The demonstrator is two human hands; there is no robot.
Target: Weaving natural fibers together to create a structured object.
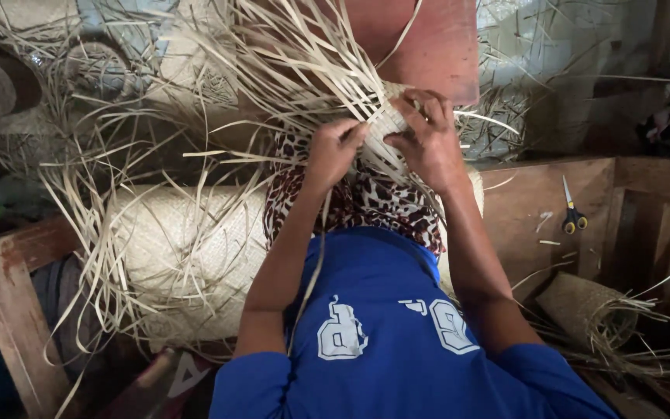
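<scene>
Wooden bench [537, 202] — both hands [333, 151] [428, 140] on pale woven mat [385, 128] — scissors [572, 217] aside

No packages, labels, signs or screens.

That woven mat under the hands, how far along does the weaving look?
Done: a broad stretch of finished mat lies rolled across the lap. In hand: the left hand and right hand pinch pale strips at the woven edge. Left: many loose strips fan out unwoven beyond the hands, so a good part appears undone. A smaller roll and scissors lie aside.
</scene>
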